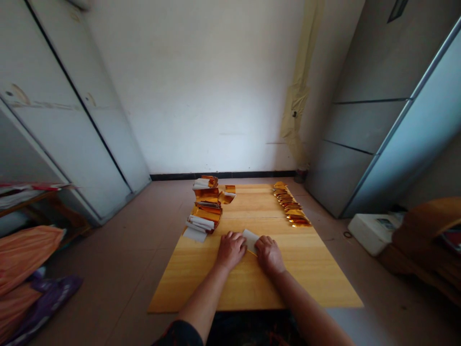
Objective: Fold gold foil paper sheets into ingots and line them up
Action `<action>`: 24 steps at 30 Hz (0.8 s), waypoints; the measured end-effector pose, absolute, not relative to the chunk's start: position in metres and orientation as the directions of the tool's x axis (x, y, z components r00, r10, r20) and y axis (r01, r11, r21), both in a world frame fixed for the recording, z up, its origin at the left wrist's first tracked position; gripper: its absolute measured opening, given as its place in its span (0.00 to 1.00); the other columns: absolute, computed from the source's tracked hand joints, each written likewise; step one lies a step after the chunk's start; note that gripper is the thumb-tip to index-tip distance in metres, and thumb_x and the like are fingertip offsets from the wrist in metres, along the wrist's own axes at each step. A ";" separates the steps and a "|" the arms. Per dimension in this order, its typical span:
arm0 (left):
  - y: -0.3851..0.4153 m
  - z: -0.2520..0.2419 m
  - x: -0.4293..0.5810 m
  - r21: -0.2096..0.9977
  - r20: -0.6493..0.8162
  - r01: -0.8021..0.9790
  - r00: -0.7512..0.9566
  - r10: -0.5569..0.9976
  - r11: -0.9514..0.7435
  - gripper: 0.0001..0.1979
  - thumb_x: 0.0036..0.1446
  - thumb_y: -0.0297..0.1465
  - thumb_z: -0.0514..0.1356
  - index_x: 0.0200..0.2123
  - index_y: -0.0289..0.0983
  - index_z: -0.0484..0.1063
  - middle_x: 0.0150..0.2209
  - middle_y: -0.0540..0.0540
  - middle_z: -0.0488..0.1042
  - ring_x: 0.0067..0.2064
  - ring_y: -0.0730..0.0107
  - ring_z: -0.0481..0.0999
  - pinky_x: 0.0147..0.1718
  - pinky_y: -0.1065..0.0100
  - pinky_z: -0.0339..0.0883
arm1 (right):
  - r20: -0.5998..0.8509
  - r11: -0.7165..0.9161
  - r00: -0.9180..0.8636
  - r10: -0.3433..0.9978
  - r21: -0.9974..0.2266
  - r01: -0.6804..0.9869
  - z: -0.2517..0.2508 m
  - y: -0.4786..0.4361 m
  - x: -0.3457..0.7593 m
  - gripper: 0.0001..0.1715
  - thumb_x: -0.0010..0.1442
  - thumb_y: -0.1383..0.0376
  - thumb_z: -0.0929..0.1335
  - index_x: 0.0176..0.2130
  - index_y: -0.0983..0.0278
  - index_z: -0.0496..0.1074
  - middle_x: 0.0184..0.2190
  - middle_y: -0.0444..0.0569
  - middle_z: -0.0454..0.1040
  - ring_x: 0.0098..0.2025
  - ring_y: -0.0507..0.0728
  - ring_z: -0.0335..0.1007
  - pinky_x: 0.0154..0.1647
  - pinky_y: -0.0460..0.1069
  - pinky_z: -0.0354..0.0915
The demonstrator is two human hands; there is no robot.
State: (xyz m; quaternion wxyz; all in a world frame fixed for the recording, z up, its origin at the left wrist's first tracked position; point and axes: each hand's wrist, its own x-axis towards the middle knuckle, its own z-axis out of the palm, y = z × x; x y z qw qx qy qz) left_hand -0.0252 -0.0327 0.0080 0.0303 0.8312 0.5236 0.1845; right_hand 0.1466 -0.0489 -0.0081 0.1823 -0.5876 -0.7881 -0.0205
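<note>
**Left hand** (230,250): fingers together and curved down, narrow; rests against the sheet's left edge. Whether it grips cannot be told.
**Right hand** (268,254): same narrow posture, covering the sheet's lower right edge. Grip cannot be told.
**Sheet**: rectangular white paper sheet (250,240), between the hands, touching both; long axis runs roughly 11 to 5 o'clock. Neither hand is clearly nearer.
**Under sheet**: narrow gold foil strip (254,253), edge showing at 5 o'clock of the sheet.
**Stacks**: folded gold-foil and white paper bundles (207,216), 11 o'clock from the hands.
**Row**: overlapping gold foil pieces (290,205), 1 o'clock.
**Surface**: flat yellow wooden board (306,269), beneath everything.
</note>
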 end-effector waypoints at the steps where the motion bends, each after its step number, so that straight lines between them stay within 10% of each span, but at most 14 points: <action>1: -0.032 0.008 -0.025 0.245 0.275 0.860 0.382 0.882 -0.448 0.11 0.57 0.32 0.58 0.43 0.43 0.73 0.47 0.47 0.73 0.48 0.62 0.67 0.45 0.60 0.58 | 0.313 0.311 -0.245 0.917 -0.179 0.934 -0.008 -0.049 0.146 0.12 0.62 0.71 0.61 0.32 0.63 0.72 0.34 0.49 0.71 0.38 0.54 0.62 0.37 0.48 0.50; 24: -0.036 0.010 -0.024 0.230 0.255 0.868 0.382 0.888 -0.439 0.14 0.57 0.31 0.57 0.46 0.48 0.72 0.48 0.47 0.70 0.49 0.61 0.65 0.45 0.60 0.58 | 0.310 0.288 -0.222 0.925 -0.190 0.939 -0.003 -0.051 0.145 0.10 0.61 0.70 0.62 0.33 0.62 0.72 0.34 0.48 0.71 0.39 0.54 0.61 0.38 0.48 0.49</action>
